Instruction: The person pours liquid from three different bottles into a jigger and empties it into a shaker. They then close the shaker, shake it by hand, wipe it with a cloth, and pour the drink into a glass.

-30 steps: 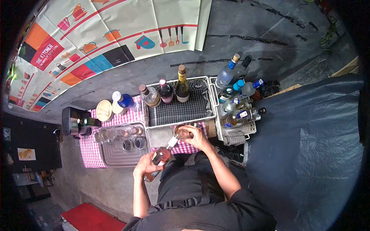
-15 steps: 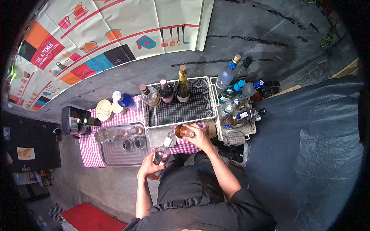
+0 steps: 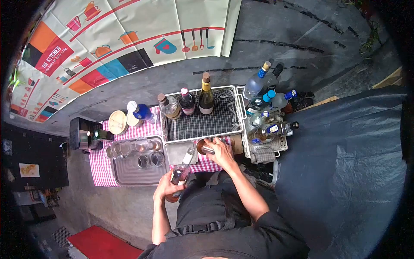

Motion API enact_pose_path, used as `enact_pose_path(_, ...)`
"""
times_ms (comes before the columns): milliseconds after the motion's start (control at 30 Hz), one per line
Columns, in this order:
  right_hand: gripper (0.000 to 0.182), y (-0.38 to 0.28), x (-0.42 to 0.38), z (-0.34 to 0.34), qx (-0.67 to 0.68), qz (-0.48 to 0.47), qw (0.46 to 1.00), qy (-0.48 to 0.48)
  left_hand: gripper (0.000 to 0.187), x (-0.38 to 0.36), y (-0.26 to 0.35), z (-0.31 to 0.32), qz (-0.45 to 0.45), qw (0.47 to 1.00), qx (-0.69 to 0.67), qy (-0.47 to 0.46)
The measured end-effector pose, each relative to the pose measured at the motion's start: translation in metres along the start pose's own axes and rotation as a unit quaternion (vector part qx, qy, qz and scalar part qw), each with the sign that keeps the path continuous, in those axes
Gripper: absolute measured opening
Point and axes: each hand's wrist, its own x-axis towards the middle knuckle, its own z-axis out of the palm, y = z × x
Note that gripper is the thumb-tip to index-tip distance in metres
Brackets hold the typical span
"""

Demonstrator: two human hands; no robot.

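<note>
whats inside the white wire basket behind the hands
Three bottles stand along the back of the white wire basket, on a dark checked cloth lining it. What lies under the cloth cannot be seen; the front part holds nothing else visible.

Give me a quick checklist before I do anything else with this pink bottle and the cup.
1. Left hand grips the pink bottle around its body: ok.
2. Bottle tilted back so its neck is off the cup: ok.
3. Bottle cap on or off: cannot tell.
4. Right hand holds the cup steady on the checked cloth: ok.
5. Liquid level in the cup: cannot tell.
6. Glasses on the metal tray stand apart from the bottle: ok.
</note>
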Motion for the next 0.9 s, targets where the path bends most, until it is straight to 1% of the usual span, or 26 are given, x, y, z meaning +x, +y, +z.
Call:
enact_pose_path(67,0.066,0.002,-0.001,-0.002,0.085,-0.026,0.996,0.014,0.072,-0.002,0.005,-0.001,-0.008,1.0,-0.014,-0.002)
enact_pose_path(100,0.066,0.002,-0.001,-0.004,0.085,-0.026,0.996,0.015,0.073,-0.003,0.009,-0.002,-0.017,0.999,-0.028,-0.005)
enact_pose_path(167,0.063,0.003,-0.001,-0.007,0.149,-0.066,0.986,0.027,0.076,-0.004,0.02,-0.007,-0.024,1.0,-0.001,-0.01)
enact_pose_path(200,0.063,0.005,-0.001,-0.006,0.149,-0.065,0.986,0.028,0.078,-0.004,0.023,-0.008,-0.033,0.999,0.026,-0.014)
enact_pose_path(267,0.059,0.008,0.0,0.0,0.147,-0.12,0.98,0.065,0.079,-0.001,0.021,-0.009,-0.019,0.999,0.038,-0.016)
enact_pose_path(300,0.059,0.005,0.0,-0.002,0.147,-0.12,0.98,0.065,0.081,0.0,0.019,-0.009,-0.006,0.999,0.05,-0.017)
enact_pose_path(367,0.057,0.001,-0.001,-0.005,0.223,-0.113,0.967,0.042,0.083,0.002,0.015,-0.011,-0.012,0.997,0.067,-0.022)
enact_pose_path(467,0.055,-0.004,-0.001,-0.009,0.25,-0.117,0.961,0.031,0.086,0.003,0.011,-0.011,-0.014,0.995,0.096,-0.022)
enact_pose_path(533,0.054,-0.002,0.0,-0.006,0.248,-0.124,0.96,0.033,0.088,0.002,0.016,-0.013,-0.011,0.994,0.11,-0.015)
enact_pose_path(633,0.052,-0.002,0.0,-0.007,0.243,-0.124,0.962,0.03,0.089,0.001,0.023,-0.017,-0.017,0.994,0.101,-0.041)
enact_pose_path(700,0.051,-0.002,0.0,-0.008,0.24,-0.118,0.963,0.026,0.09,0.003,0.021,-0.018,-0.024,0.991,0.123,-0.056)
enact_pose_path(833,0.048,-0.005,-0.002,-0.012,0.219,-0.129,0.967,0.028,0.091,0.0,0.029,-0.02,-0.004,0.99,0.134,-0.048)
enact_pose_path(900,0.047,-0.006,-0.002,-0.014,0.214,-0.126,0.968,0.029,0.081,-0.001,0.041,-0.022,-0.063,0.985,0.148,-0.058)
